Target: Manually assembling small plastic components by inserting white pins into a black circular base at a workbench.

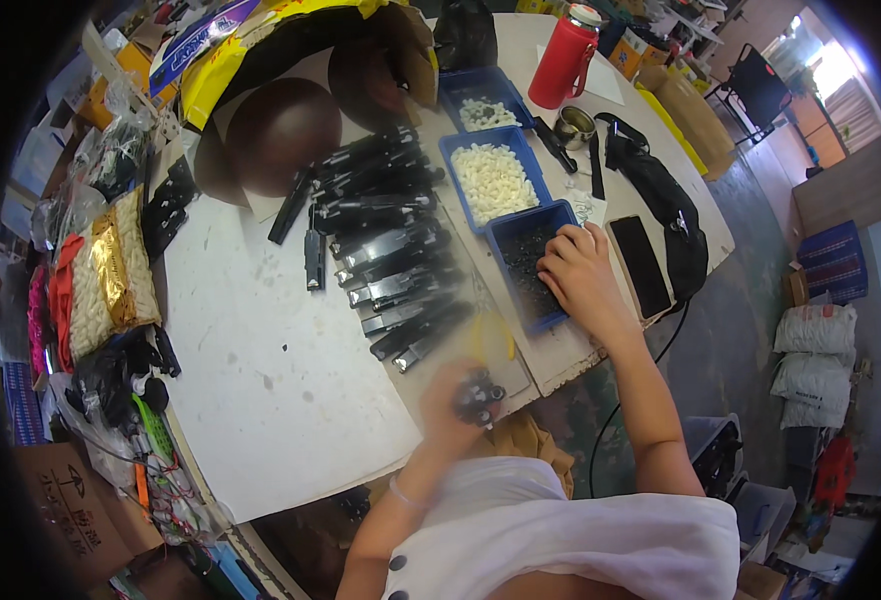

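Near the table's front edge, my left hand point(445, 402) is closed around a black plastic part point(478, 398) with round openings at its end; the hand is blurred. My right hand point(582, 272) reaches over the right rim of a blue bin point(532, 216) of small black pieces point(528, 262). Its fingers are bent together among the pieces, and what they pinch is hidden. Left of the bins lies a row of long black plastic parts point(385, 250), several side by side. Yellow-handled pliers point(495, 335) lie between that row and the bin, partly blurred.
Behind the black pieces stand a blue bin of white pieces point(495, 182) and another blue bin point(482, 112). A red flask point(565, 58), metal cup point(573, 128), phone point(639, 266) and black pouch point(665, 205) sit to the right. An open yellow bag point(290, 50) stands far left.
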Demonstrator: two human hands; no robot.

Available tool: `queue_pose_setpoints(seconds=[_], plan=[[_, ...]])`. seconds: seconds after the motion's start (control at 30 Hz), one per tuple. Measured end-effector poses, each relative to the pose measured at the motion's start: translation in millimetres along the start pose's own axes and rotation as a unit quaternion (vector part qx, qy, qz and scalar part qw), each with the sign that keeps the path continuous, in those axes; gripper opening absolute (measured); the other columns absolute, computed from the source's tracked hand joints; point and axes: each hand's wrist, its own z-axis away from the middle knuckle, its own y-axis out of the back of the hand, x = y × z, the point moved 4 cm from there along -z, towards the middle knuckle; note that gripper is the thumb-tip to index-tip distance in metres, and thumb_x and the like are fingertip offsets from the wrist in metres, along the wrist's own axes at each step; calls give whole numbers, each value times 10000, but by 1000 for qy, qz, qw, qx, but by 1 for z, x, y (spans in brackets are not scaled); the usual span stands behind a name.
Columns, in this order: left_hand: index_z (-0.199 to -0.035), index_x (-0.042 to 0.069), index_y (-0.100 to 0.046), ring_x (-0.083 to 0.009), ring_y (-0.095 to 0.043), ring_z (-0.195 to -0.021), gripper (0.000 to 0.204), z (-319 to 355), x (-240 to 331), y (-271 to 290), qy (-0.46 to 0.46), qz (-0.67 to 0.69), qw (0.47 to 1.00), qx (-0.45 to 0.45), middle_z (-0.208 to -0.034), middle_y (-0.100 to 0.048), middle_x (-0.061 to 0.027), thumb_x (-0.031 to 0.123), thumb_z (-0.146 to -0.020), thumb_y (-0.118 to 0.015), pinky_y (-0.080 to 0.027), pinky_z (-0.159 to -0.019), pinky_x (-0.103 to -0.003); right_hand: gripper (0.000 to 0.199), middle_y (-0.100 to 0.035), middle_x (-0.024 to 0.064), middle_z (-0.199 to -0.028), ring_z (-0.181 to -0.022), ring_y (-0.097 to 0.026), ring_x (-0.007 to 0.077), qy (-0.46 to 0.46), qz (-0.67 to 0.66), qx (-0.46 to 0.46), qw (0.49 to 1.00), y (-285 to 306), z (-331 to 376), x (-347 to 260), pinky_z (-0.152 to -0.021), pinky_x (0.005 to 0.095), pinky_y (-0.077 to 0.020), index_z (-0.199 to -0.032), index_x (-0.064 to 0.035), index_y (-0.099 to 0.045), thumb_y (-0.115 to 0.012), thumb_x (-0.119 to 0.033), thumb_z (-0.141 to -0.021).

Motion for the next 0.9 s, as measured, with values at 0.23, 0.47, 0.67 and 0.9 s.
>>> queue_pose_setpoints(seconds=[0.23,0.47,0.67,0.9], plan=[[-944,59,-548,-266,-603,-791,393,0,0,-1,-11,10,1000,10,-912,-595,-117,146,-623,-757,-488,-681,-325,83,-511,41,-881,-1020,-445,218,8,1,-18,1000,-5,-1,5,-990,430,-259,-798,-67,-590,-622,-108,-734],[-948,62,-557,-266,-601,-801,393,2,-2,0,-1,8,1000,8,-913,-592,-117,97,-601,-739,-485,-699,-318,95,-508,48,-879,-1000,-450,222,37,-51,-40,997,-5,-5,8,-984,427,-256,-830,-65,-578,-609,-119,-758],[-975,70,-565,-278,-599,-819,426,2,-3,0,16,-15,1000,-22,-921,-591,-114,176,-610,-757,-478,-723,-339,107,-527,35,-854,-967,-457,222,33,-175,23,984,30,-8,-11,-925,393,-289,-785,-88,-573,-640,-133,-714],[-1028,63,-543,-251,-601,-824,462,-7,11,1,4,8,1000,-22,-929,-598,-98,217,-654,-767,-477,-711,-345,97,-505,27,-847,-935,-475,230,306,-267,-32,913,68,-17,-102,-955,420,-304,-790,-124,-563,-610,-182,-728]])
